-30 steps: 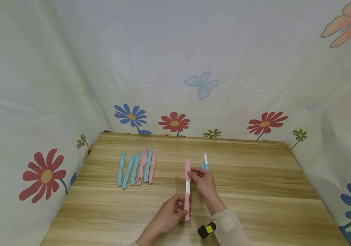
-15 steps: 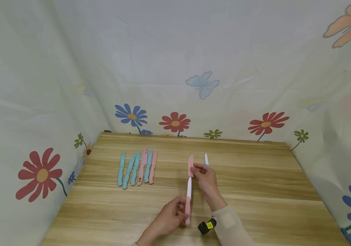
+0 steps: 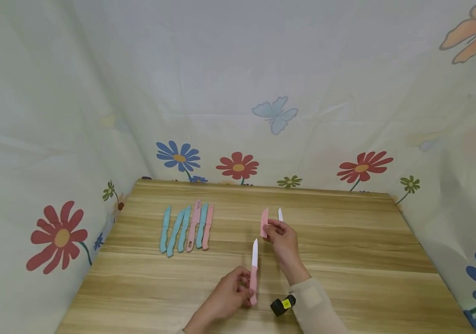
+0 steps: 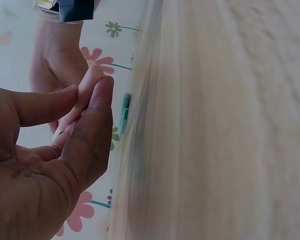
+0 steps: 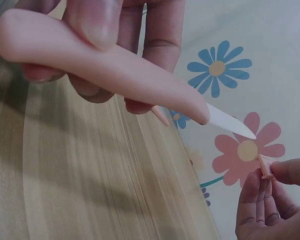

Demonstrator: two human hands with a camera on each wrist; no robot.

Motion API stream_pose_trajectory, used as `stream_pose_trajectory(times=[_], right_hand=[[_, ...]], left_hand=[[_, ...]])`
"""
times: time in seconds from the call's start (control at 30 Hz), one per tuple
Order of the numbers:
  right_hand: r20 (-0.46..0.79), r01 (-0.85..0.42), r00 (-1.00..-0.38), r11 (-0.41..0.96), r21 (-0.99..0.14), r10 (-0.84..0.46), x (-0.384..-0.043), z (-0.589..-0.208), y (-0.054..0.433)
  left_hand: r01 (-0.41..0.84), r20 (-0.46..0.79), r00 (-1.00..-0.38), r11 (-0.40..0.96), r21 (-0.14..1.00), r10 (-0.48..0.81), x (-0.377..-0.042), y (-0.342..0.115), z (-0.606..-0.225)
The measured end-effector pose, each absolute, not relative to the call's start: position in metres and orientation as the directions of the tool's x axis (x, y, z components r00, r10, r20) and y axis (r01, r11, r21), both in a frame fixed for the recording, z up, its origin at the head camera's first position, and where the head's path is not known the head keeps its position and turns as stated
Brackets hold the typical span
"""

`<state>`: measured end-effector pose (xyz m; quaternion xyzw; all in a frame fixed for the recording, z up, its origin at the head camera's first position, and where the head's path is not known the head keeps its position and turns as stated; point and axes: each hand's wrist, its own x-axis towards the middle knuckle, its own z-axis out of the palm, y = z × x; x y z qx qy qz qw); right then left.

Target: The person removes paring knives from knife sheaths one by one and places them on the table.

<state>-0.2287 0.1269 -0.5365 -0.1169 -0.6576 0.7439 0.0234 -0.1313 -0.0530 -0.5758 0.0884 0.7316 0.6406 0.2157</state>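
Note:
My left hand [image 3: 228,293] pinches the pink handle of a small knife [image 3: 254,278] between thumb and fingertips. Its white blade [image 5: 232,123] is bare and points away from me. In the head view my right hand [image 3: 284,245] holds a pink blade sheath [image 3: 264,223] by thumb and fingers, ahead of the knife tip and to its right. A gap separates sheath and blade tip. Beyond the right hand, another white blade [image 3: 280,214] shows, its handle hidden there; the left wrist view has a teal handle and sheath [image 4: 125,111] lying on the table.
Several sheathed teal and pink knives [image 3: 185,229] lie side by side at the left of the wooden table [image 3: 346,260]. A black device with a yellow label [image 3: 282,305] is by the right wrist. Flower-printed curtains [image 3: 238,116] enclose the table's back and sides.
The sheath has come off the pink knife's blade, and my right hand has carried it forward and to the right. My left hand with the knife has stayed nearly in place.

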Motion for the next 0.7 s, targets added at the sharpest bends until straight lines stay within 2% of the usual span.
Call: stream_pose_trajectory(times=[0.37, 0.7], right_hand=[[-0.152, 0.136, -0.968, -0.092, -0.986, 0.201, -0.226, -0.540, 0.126], [-0.159, 0.153, -0.959, -0.046, -0.987, 0.236, -0.229, -0.540, 0.136]], left_hand=[[-0.172, -0.208, -0.901, 0.126, 0.977, 0.380, -0.136, -0.056, -0.577], [-0.073, -0.141, -0.918, 0.192, 0.979, 0.371, -0.153, -0.061, -0.571]])
